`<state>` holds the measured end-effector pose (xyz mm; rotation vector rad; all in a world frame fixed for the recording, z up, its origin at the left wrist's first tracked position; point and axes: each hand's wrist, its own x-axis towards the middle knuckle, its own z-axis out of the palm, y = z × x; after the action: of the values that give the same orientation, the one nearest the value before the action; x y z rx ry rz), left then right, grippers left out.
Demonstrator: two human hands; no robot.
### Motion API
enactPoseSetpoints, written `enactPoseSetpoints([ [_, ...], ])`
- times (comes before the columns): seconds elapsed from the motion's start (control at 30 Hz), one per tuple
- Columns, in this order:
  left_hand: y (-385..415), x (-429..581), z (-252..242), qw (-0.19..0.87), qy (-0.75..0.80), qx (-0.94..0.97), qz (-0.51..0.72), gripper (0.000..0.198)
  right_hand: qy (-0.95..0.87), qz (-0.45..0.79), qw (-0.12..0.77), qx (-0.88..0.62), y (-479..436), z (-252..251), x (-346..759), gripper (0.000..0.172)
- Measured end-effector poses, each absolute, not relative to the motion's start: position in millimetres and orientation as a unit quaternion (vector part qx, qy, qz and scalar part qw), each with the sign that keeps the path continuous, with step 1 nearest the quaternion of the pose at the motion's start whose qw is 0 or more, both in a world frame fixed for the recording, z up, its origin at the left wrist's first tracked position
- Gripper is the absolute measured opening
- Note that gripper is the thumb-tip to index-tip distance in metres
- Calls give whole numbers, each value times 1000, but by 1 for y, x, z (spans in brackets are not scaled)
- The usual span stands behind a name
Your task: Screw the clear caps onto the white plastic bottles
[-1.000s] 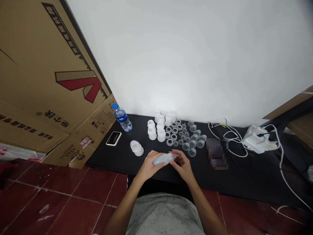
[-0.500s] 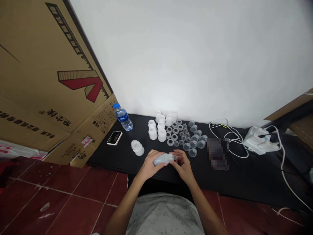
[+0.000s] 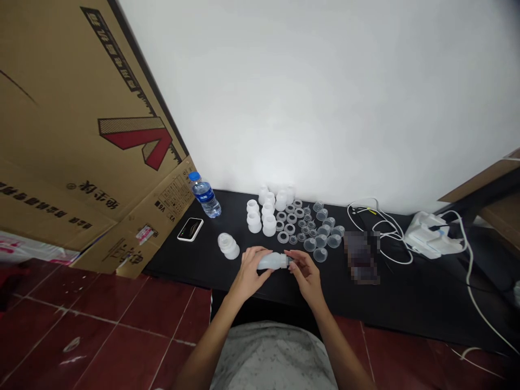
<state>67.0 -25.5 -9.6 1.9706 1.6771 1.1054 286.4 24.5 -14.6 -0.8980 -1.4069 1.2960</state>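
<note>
Black tabletop (image 3: 179, 262): left hand (image 3: 252, 273) fingers curled around frosted plastic bottle (image 3: 273, 261); right hand (image 3: 305, 276) fingers pinching its narrow end.

Place: small indoor workroom, home or workshop, cannot tell which
Floor: red tile (image 3: 122, 319)
Wall: white wall (image 3: 325, 97), cardboard carton (image 3: 81, 108) leaning against it
Bench: black surface (image 3: 406, 306), rows of plastic parts (image 3: 268, 225)
Power: power strip (image 3: 430, 238), white cables (image 3: 469, 287)
</note>
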Motion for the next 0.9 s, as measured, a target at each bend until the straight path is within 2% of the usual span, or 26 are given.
enactPoseSetpoints([
  [0.23, -26, 67, -13, 178, 590, 684, 391, 57, -575, 529, 498, -377, 21, -8, 287, 30],
  [0.53, -26, 68, -9, 209, 582, 660, 426, 51, -557, 454, 526, -455, 21, -7, 287, 34],
  [0.77, -26, 69, -7, 211, 590, 653, 425, 48, -491, 289, 613, -547, 18, -16, 294, 31],
  [0.9, -26, 68, -8, 216, 591, 653, 421, 48, -528, 175, 599, -576, 21, -13, 296, 37],
])
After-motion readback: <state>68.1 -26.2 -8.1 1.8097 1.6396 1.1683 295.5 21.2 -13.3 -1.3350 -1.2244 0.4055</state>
